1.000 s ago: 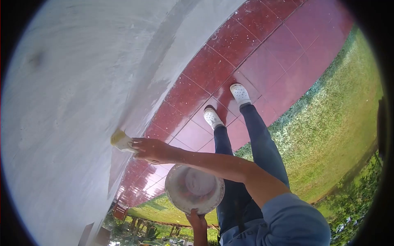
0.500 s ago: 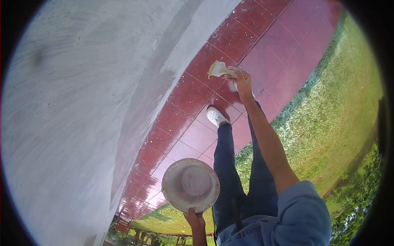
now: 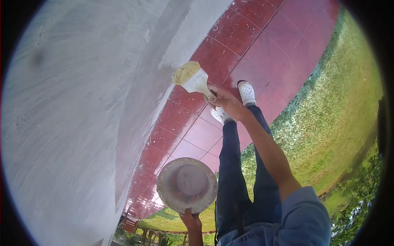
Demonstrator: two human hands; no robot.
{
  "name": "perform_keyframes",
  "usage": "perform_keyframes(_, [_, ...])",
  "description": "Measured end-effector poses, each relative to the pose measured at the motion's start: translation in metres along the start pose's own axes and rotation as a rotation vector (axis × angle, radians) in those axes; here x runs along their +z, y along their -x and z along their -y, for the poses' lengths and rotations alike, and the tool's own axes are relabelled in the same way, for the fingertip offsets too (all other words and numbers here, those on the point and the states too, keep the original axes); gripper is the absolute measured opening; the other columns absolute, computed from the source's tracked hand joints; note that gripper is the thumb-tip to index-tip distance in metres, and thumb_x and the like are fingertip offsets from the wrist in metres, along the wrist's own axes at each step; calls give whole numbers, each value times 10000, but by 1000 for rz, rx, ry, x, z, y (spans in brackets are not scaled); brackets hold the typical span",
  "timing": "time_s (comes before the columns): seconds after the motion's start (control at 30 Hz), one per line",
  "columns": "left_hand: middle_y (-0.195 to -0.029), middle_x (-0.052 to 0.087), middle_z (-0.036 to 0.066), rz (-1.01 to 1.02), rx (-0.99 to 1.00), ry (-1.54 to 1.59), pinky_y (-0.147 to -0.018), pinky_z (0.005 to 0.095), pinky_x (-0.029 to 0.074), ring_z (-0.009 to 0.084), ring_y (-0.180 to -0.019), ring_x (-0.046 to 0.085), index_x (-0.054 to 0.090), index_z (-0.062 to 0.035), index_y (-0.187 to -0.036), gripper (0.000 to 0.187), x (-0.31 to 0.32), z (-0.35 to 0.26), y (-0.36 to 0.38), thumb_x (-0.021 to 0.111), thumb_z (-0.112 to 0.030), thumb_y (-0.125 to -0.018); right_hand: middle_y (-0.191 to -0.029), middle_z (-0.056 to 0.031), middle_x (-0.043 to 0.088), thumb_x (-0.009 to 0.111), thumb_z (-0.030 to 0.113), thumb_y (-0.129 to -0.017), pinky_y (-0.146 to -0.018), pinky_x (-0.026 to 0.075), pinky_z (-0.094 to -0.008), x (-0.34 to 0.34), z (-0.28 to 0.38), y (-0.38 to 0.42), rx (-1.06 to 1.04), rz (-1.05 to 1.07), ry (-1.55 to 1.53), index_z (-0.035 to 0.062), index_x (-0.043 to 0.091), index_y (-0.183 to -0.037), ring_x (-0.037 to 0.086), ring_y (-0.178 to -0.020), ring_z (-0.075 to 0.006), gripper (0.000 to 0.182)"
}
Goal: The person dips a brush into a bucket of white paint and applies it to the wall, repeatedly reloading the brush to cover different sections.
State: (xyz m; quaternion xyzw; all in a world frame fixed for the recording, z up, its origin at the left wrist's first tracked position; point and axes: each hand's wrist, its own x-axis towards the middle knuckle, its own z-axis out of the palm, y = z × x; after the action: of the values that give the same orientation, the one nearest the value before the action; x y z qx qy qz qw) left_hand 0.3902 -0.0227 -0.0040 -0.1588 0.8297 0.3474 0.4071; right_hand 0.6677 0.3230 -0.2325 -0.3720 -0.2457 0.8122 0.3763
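My right hand (image 3: pixel 226 102) is closed round the handle of a wide paintbrush (image 3: pixel 197 82). The brush's cream bristles point toward the wall (image 3: pixel 82 102), their tips overlapping its lower edge in this view. Low and to the left, my left hand (image 3: pixel 191 220) grips the rim of a round bowl (image 3: pixel 161 186) from the near side. Whitish residue coats the bowl's rim and inner wall, with a pale round patch at its bottom. A darker, wet-looking band (image 3: pixel 141 86) runs along the lower part of the grey-white wall.
Glossy red tiles (image 3: pixel 223 53) with white specks border the wall, and paler pink tiles (image 3: pixel 271 57) lie beyond them. My white clogs (image 3: pixel 246 92) stand on the tiles. Grass (image 3: pixel 324 106) runs along the right, with shrubs (image 3: pixel 361 188) farther off.
My right hand has swung the paintbrush left toward the wall, turning its broad side into view. One foot now shows farther forward on the tiles. The bowl has shifted slightly left.
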Motion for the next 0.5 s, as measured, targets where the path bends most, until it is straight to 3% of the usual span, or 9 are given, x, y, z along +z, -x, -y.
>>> perform_keyframes(0.03, [-1373, 443, 150, -3, 2, -5, -957, 488, 490, 336, -1220, 497, 304, -77, -1464, 760, 4, -2, 3, 583, -18, -760, -948, -3, 556, 530, 183, -978, -735, 430, -260, 19, 24, -7, -30, -96, 155, 11, 549, -1239, 511, -850, -96, 313])
perform_keyframes(0.1, [-1363, 452, 144, -9, -1, -18, -955, 472, 489, 323, -1216, 496, 325, -74, -1445, 740, 14, -4, 10, 598, -20, -759, -841, -18, 563, 528, 232, -1005, -667, 429, -282, 37, 29, -37, -298, -201, 212, 5, 579, -1187, 517, -770, -92, 295])
perform_keyframes(0.17, [-1361, 454, 143, -16, -18, -26, -954, 466, 486, 318, -1214, 494, 332, -74, -1437, 730, 11, 3, 9, 601, -21, -761, -727, -81, 570, 567, 174, -978, -639, 453, -307, 33, 25, -80, -475, -285, 411, -1, 593, -1131, 536, -665, -152, 234])
perform_keyframes(0.23, [-1350, 462, 140, -21, -47, -19, -945, 459, 480, 308, -1205, 495, 354, -69, -1417, 700, 3, 9, 9, 607, -24, -765, -720, -155, 612, 569, 127, -956, -627, 479, -357, 16, 2, -132, -402, -417, 662, 16, 600, -1107, 606, -628, -261, 190])
perform_keyframes(0.27, [-1350, 462, 140, -23, -50, -16, -945, 459, 480, 308, -1205, 495, 354, -69, -1417, 700, 7, 9, 13, 607, -24, -765, -720, -155, 612, 569, 127, -956, -627, 479, -357, 1, -28, -153, -400, -413, 664, 16, 600, -1107, 606, -628, -261, 190])
perform_keyframes(0.33, [-1343, 465, 137, 3, -54, -19, -948, 460, 479, 309, -1202, 497, 360, -68, -1416, 695, 21, 6, 15, 598, -17, -765, -852, -190, 676, 509, 203, -970, -692, 505, -426, -33, -83, -189, -473, -614, 678, 47, 614, -1105, 655, -739, -372, 232])
perform_keyframes(0.37, [-1343, 465, 137, 10, -54, -17, -948, 460, 479, 309, -1202, 497, 360, -68, -1416, 695, 26, 10, 6, 598, -17, -765, -852, -190, 676, 509, 203, -970, -692, 505, -426, -50, -87, -196, -479, -616, 684, 47, 614, -1105, 655, -739, -372, 232])
perform_keyframes(0.43, [-1342, 464, 136, -60, -84, -48, -957, 463, 476, 316, -1200, 498, 362, -69, -1420, 697, 22, 17, 10, 582, -6, -762, -903, -186, 690, 452, 310, -979, -735, 502, -493, -77, -107, -176, 37, -642, 982, 81, 646, -1090, 665, -821, -409, 320])
perform_keyframes(0.5, [-1344, 464, 137, -58, -79, -36, -958, 469, 477, 320, -1199, 501, 354, -70, -1426, 703, 25, 16, 16, 576, -2, -763, -881, -183, 688, 438, 344, -978, -744, 501, -501, -80, -102, -161, 131, -574, 971, 82, 659, -1051, 660, -814, -409, 350])
